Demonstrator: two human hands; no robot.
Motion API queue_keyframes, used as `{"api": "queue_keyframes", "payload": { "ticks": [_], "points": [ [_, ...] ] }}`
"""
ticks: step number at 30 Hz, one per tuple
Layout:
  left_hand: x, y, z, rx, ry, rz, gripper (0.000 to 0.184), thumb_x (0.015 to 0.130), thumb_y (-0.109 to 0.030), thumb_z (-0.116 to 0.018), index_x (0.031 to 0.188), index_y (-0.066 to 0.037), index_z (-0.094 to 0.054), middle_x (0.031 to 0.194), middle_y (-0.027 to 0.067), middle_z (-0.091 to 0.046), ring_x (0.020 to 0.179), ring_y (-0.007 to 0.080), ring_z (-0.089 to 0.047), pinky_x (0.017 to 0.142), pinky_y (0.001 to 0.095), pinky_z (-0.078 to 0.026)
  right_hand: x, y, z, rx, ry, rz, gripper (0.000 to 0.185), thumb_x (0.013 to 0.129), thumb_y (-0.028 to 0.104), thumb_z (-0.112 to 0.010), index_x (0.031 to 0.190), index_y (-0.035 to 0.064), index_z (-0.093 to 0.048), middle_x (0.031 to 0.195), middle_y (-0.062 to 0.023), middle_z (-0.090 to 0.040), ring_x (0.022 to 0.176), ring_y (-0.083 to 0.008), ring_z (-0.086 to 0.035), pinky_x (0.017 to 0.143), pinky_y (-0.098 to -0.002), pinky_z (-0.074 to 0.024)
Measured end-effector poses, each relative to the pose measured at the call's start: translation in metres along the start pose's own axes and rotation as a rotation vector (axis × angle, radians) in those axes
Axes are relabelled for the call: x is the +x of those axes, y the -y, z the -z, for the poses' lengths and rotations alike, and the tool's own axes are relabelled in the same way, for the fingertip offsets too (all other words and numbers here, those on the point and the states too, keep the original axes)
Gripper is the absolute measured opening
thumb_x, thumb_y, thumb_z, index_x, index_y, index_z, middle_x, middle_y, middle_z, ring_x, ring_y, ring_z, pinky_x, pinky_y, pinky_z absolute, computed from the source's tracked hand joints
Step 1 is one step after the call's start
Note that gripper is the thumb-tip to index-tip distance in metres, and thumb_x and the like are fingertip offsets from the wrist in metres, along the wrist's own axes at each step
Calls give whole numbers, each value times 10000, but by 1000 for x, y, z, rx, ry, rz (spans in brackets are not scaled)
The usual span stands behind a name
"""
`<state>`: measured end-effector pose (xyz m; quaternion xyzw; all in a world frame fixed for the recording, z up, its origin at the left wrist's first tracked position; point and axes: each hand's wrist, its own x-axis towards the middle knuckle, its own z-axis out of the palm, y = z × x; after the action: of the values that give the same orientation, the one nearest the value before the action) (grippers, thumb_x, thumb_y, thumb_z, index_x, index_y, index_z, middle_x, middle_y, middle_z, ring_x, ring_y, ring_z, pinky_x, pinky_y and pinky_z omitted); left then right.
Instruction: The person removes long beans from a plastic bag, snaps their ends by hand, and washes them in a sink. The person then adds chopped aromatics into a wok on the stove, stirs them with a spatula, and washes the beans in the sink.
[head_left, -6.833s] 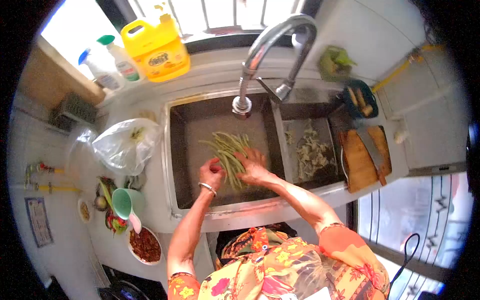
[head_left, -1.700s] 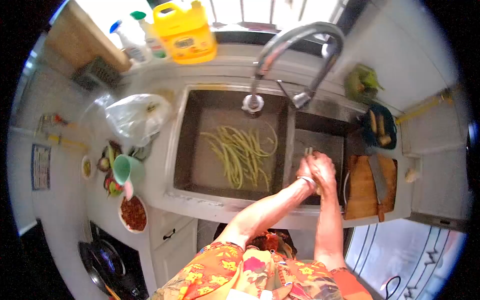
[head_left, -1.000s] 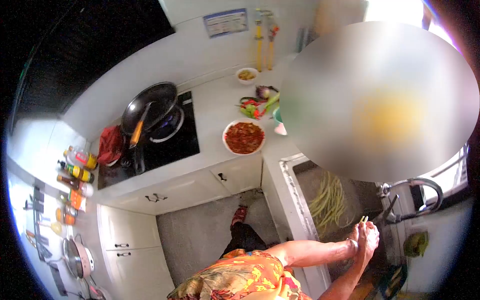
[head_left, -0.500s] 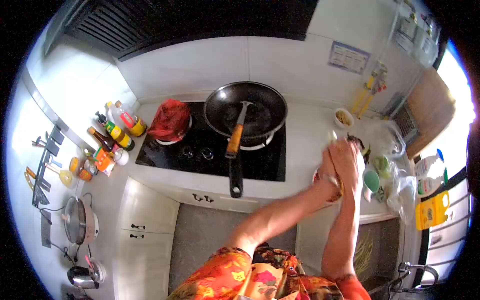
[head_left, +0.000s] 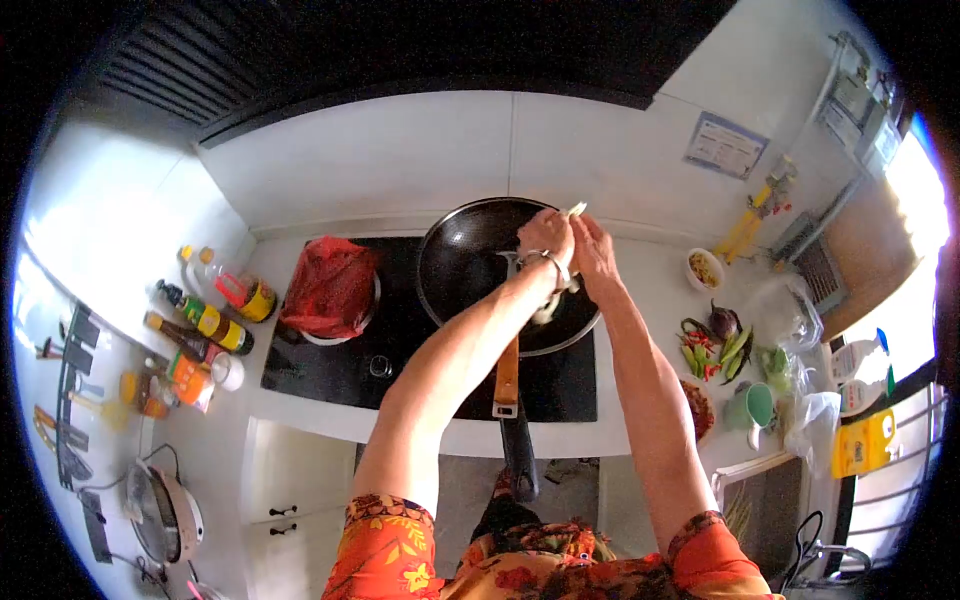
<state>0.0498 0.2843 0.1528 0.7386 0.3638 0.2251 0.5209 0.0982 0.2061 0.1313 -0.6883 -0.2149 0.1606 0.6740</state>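
My left hand (head_left: pixel 547 236) and my right hand (head_left: pixel 594 250) are pressed together over the black wok (head_left: pixel 450 260), closed around pale pieces of cut food (head_left: pixel 576 209) whose kind I cannot make out. One pale bit sticks up between the fingers. Beneath my hands more pale pieces (head_left: pixel 546 310) show at the wok, partly behind my left wrist. A spatula with a wooden handle (head_left: pixel 507 380) rests in the wok, its handle over the near rim. The wok stands on the right burner of the black hob (head_left: pixel 400 350).
A red plastic bag (head_left: pixel 330 288) covers something on the left burner. Bottles (head_left: pixel 215 325) line the left. On the right are a bowl of yellowish food (head_left: pixel 705 270), an eggplant (head_left: pixel 723 321), green peppers (head_left: pixel 738 350), a green cup (head_left: pixel 750 408) and a bowl of reddish food (head_left: pixel 697 408).
Both hands have moved left from the right counter to above the wok, carrying the pale pieces. The eggplant, peppers and reddish food are now uncovered. The view has shifted slightly.
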Motion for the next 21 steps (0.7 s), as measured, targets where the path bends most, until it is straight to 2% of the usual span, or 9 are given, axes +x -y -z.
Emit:
{"api": "queue_keyframes", "payload": {
  "ticks": [5,7,8,11,13,15,16,19,21],
  "points": [
    [-14,-34,22,323,-18,24,481,720,-199,-491,1179,-59,-507,1253,146,-470,1141,291,-461,987,364,-341,26,-49,3,-933,385,204,271,834,236,-491,1019,66,-592,1014,-162,-604,968,-322,-567,794,-389,-458],
    [-14,-44,21,358,-72,-24,461,699,-196,-503,1141,-67,-522,1177,167,-518,1116,301,-469,982,403,-314,6,-23,7,-819,287,341,269,829,235,-451,898,52,-636,911,-201,-619,913,-347,-583,768,-411,-462],
    [-11,-47,18,357,-75,-63,455,687,-214,-525,1120,-72,-528,1127,166,-542,1097,305,-476,980,418,-293,-24,40,5,-794,287,126,256,778,196,-481,928,58,-634,907,-214,-617,890,-348,-591,773,-415,-460],
    [-21,-77,15,318,-93,-149,453,674,-238,-546,1095,-70,-541,1108,153,-559,1074,306,-492,978,414,-289,-42,58,17,-634,177,260,304,708,89,-503,985,66,-629,898,-210,-622,850,-348,-603,774,-415,-460],
    [-31,-99,1,346,-131,-234,427,664,-230,-571,1051,-50,-562,1075,171,-571,1025,307,-525,928,386,-358,-59,72,35,-343,65,262,271,738,114,-529,981,41,-624,898,-187,-637,846,-259,-623,760,-351,-480],
    [-16,-98,-33,-14,18,-405,410,625,-163,-652,1002,-24,-572,1010,119,-584,970,233,-521,864,338,-397,-69,49,68,115,30,418,229,785,122,-562,966,-10,-608,858,-121,-651,779,-207,-614,708,-327,-494],
    [-21,-100,-59,-262,177,-478,383,639,-157,-662,992,-34,-575,1004,86,-571,985,217,-491,880,335,-375,-79,50,90,185,-54,220,235,801,110,-558,987,-32,-589,840,-98,-635,755,-181,-599,686,-310,-499],
    [-69,-127,-84,-386,655,-305,481,706,-258,-632,1152,-129,-505,1185,93,-453,1116,245,-360,920,477,-274,-151,58,138,472,-195,222,196,786,83,-551,939,-37,-574,793,-93,-611,728,-150,-595,621,-282,-513],
    [-158,-159,-86,-290,721,-131,403,755,-257,-588,1137,-158,-507,1074,33,-474,987,185,-395,856,427,-318,-195,40,155,535,-233,223,183,804,88,-551,944,-30,-561,834,-93,-613,768,-166,-610,657,-289,-513]
  ]
}}
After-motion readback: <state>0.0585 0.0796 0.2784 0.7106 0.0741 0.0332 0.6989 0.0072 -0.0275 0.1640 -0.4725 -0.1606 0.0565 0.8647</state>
